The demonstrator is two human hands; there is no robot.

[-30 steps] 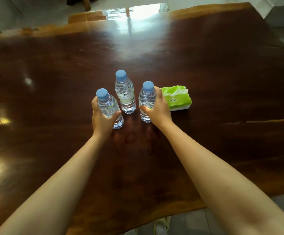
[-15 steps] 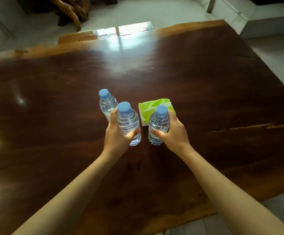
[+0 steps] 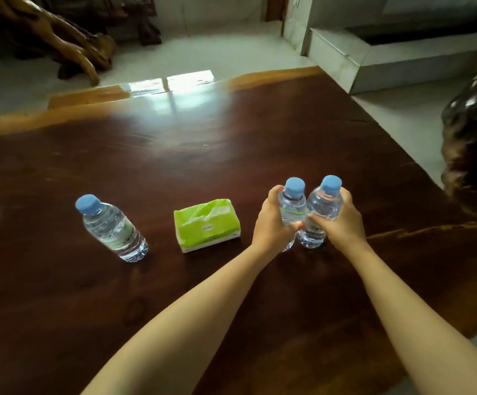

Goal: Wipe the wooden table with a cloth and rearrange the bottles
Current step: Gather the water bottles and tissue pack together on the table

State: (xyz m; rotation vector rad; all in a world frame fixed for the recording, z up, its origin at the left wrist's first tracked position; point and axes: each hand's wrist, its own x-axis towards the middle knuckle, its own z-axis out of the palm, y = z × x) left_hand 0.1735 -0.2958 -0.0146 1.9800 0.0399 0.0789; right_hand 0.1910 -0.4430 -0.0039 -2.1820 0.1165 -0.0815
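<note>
We had two bottles clamped, left hand (image 3: 271, 223) and right hand (image 3: 343, 220); third bottle (image 3: 112, 229) stood far left; wiping seemingly remained.

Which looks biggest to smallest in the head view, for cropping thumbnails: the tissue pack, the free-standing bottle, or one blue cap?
1. Free-standing bottle and tissue pack: about alike in the frame, so I won't rank them.
2. Blue cap on the left hand's bottle: clearly smallest.
</note>
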